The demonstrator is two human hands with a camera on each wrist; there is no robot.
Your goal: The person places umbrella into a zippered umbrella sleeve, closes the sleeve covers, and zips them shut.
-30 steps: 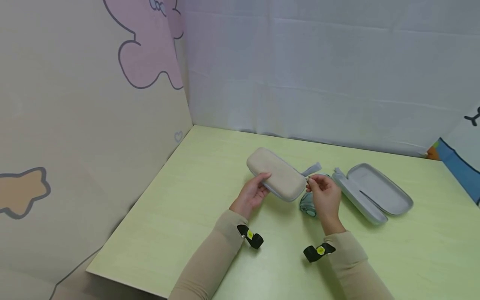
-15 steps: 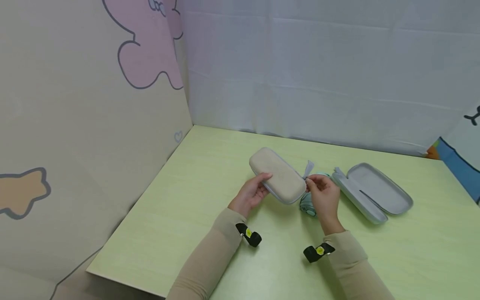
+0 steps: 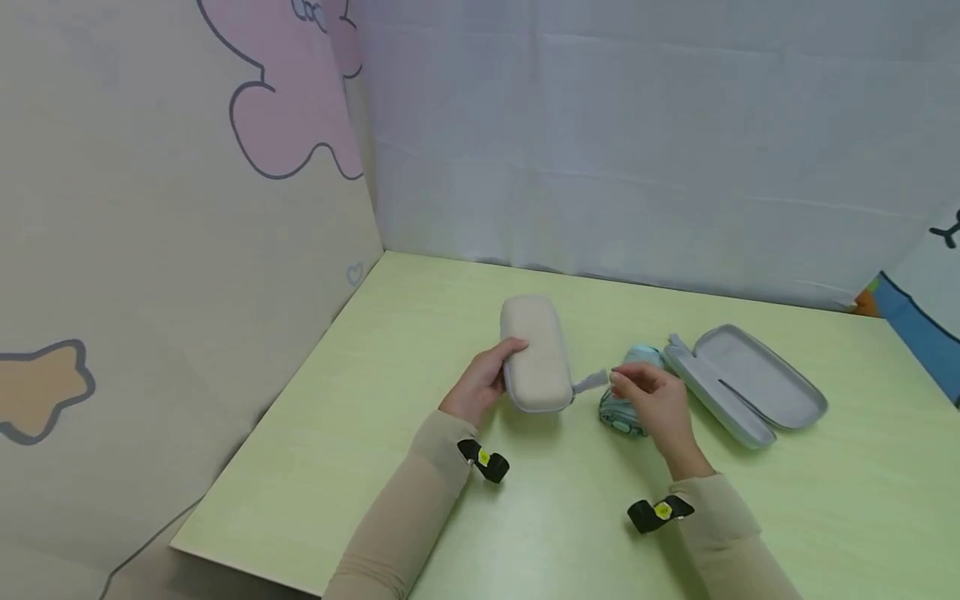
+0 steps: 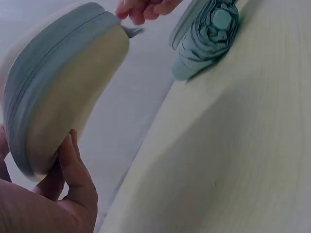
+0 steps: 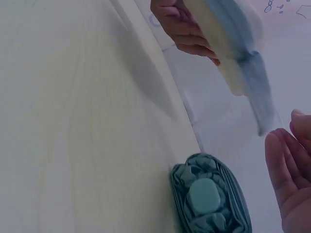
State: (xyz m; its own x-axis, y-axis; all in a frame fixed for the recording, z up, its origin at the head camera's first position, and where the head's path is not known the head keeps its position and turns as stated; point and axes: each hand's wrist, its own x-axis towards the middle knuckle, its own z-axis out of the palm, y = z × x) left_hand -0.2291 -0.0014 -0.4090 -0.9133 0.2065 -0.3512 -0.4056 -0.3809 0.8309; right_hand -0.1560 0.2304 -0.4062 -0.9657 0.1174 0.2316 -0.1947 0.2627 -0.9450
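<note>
A beige zippered hard case with a grey edge is raised over the table, closed all round where it shows. My left hand grips its left side, thumb across the top face. From the case's near right corner a grey strap sticks out toward my right hand. The right fingertips are right by the strap's free end, with the thumb apart from the fingers. Under and behind that hand lies a teal folded umbrella, its round end button showing in the left wrist view.
To the right of the umbrella, a second hard case lies unfolded with its grey lining up and a dark slit along one half. A pale yellow-green table meets a printed wall panel at left and white sheeting behind.
The case has turned clockwise, now standing nearly lengthwise away from me. My right hand has left the case's corner, moving slightly right and down, and the strap has swung down toward it.
</note>
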